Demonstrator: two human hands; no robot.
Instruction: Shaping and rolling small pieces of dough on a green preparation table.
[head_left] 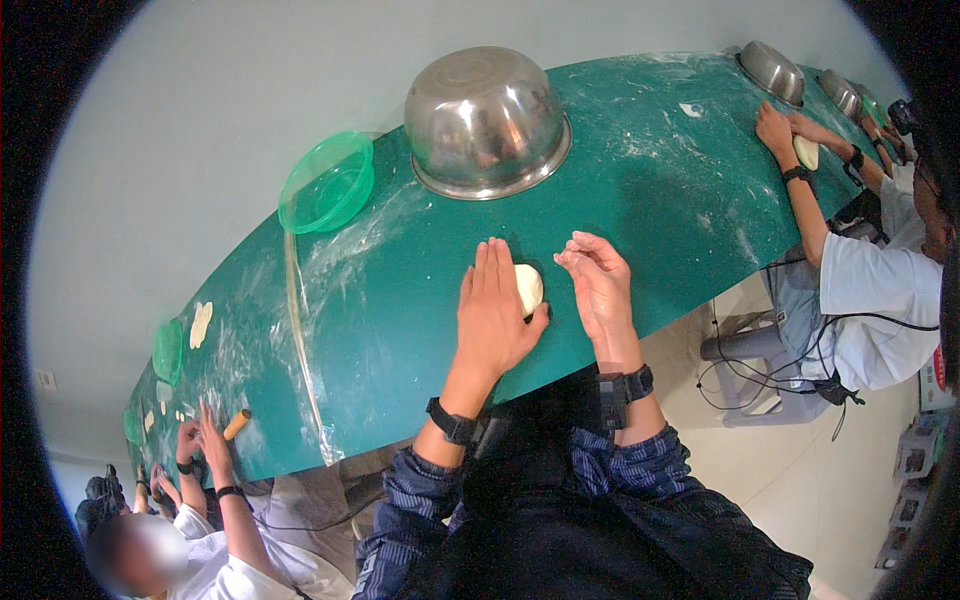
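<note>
A smooth, pale lump of dough [528, 290] lies on the green tabletop [480, 225] in front of me. Beside it, my left hand [494, 315] has its fingers stretched out together, the palm side along the dough's left edge and the thumb reaching around its near end. My right hand [602, 285] is raised just right of the dough, apart from it. Its fingers are bent and the whitish tips pressed together in a pinch; whether anything small is between them cannot be seen.
Upside down beyond my hands stands a large steel bowl [485, 120], with a green plastic basin [330, 185] to its left. A tape strip [303, 340] crosses the floury table. Co-workers handle dough at both sides; a rolling pin [238, 424] lies left, another steel bowl [772, 72] far right.
</note>
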